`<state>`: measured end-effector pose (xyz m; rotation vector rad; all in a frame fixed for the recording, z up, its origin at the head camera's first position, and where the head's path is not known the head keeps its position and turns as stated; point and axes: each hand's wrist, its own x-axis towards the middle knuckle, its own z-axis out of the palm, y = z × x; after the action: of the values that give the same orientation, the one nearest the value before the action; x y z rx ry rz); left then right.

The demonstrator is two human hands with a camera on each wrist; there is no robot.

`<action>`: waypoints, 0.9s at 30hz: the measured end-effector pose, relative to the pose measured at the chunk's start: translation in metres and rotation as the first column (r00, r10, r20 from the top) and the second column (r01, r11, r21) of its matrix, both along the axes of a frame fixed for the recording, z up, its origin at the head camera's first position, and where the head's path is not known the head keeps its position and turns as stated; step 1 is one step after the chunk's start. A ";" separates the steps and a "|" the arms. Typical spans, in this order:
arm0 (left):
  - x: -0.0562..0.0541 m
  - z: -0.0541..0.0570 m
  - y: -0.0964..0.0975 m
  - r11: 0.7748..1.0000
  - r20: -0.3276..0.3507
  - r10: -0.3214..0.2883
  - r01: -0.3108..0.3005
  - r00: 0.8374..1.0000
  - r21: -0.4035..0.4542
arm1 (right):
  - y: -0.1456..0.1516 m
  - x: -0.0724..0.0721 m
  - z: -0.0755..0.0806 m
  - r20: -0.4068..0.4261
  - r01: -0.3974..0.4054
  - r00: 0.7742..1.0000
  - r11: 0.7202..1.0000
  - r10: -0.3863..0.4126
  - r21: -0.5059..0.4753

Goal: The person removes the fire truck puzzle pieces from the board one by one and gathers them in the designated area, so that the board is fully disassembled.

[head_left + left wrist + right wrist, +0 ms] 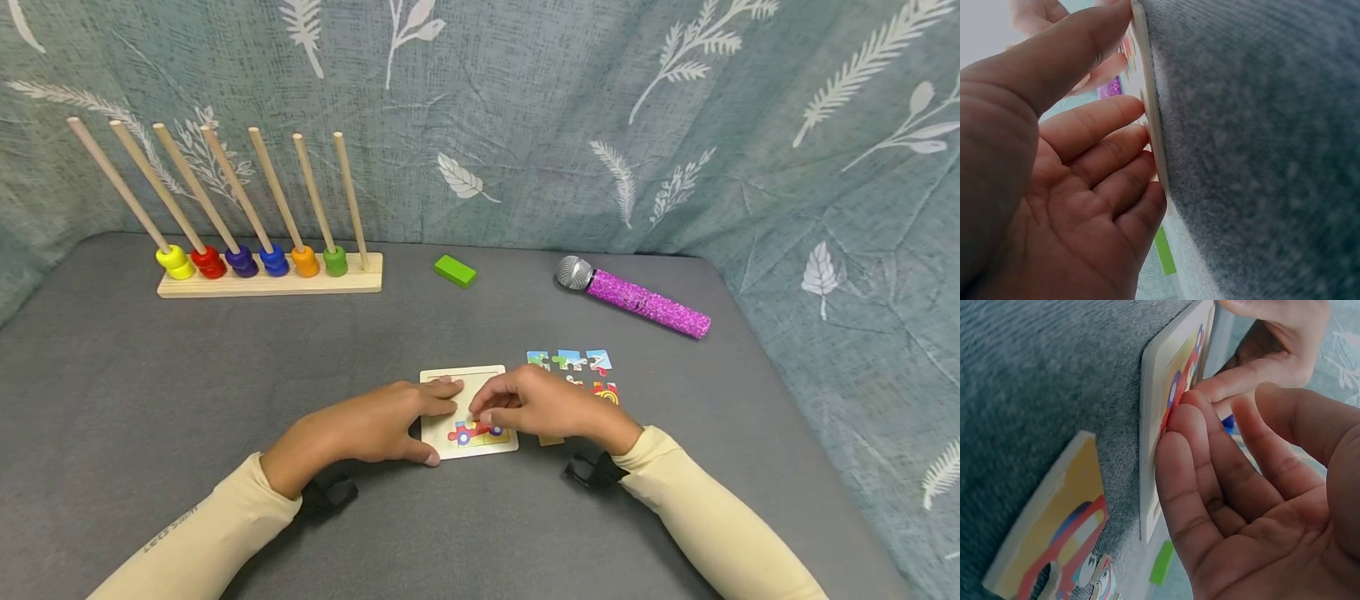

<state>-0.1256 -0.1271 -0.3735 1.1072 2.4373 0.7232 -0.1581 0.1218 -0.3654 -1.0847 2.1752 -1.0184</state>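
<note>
A pale wooden puzzle tray (pixel 468 372) lies on the table in front of me, and a few pieces (pixel 463 435) with a red vehicle picture sit joined along its near side. My left hand (pixel 381 421) rests on the tray's left part, fingers extended and thumb at the near left corner. Over the right half is my right hand (pixel 542 402). In the right wrist view its fingertips (pixel 1175 450) are right at the fitted pieces, with the thumb held apart and nothing between. Several loose puzzle pieces (pixel 570 360) lie right of the tray, partly hidden by this hand.
Behind, at the left, stands a wooden bead counter (pixel 270 287) with tall pegs and coloured beads. A green block (pixel 455 271) lies at the back middle. The glittery purple microphone (pixel 645 302) is at the back right. A patterned curtain (pixel 510 125) hangs past the grey table.
</note>
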 end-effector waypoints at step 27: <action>-0.001 0.000 0.000 1.000 -0.013 -0.008 0.008 1.000 0.010 | -0.004 0.000 -0.008 -0.043 -0.017 0.999 1.000 0.017 0.004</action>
<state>-0.1263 -0.1275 -0.3733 1.1279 2.4409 0.7287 -0.1578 0.1178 -0.3732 -1.1312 2.1967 -0.9917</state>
